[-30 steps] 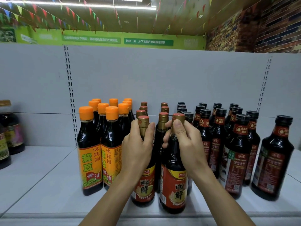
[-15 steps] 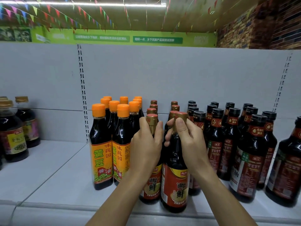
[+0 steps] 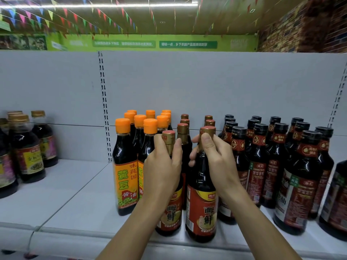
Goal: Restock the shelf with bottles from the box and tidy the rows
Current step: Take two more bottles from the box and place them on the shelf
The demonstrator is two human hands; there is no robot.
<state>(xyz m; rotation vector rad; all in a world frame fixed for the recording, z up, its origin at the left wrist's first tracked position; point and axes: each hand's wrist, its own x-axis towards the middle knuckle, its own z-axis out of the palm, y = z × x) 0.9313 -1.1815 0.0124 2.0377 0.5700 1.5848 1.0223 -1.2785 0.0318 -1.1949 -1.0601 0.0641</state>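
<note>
Gold-capped soy sauce bottles are being lined up: left hand and right hand each hold one neck. Next, push both back gently.

This is a shop. A long grey metal shelf holds neat rows of dark glass sauce bottles with orange caps, all alike. Little coloured paper flags hang above a green sign with white writing.

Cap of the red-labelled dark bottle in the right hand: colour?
Gold with a reddish-brown top; the foil cap shows best in head view.
</note>
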